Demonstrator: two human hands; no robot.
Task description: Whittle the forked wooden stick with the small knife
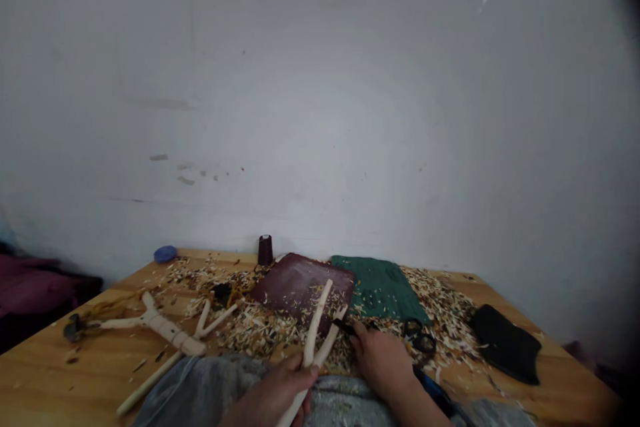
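My left hand (pixel 290 380) is closed around a peeled, Y-shaped forked stick (pixel 313 330) just above my lap, its two prongs pointing up and away. My right hand (pixel 383 360) is closed on a dark knife (pixel 344 327), whose handle is mostly hidden by the fingers. The dark blade lies at the upper part of the right prong, seemingly touching it. Wood shavings (pixel 265 333) spread over the table behind both hands. A grey, shaving-flecked cloth (pixel 345 400) covers my lap.
Left on the wooden table (pixel 45 380) lie carved forked sticks (pixel 170 333). Behind are a maroon sheet (pixel 300 280), a green sheet (pixel 383 283), a dark thread cone (pixel 265 251) and a blue object (pixel 165 253). Scissors (pixel 423 340) and a black piece (pixel 505 343) sit right.
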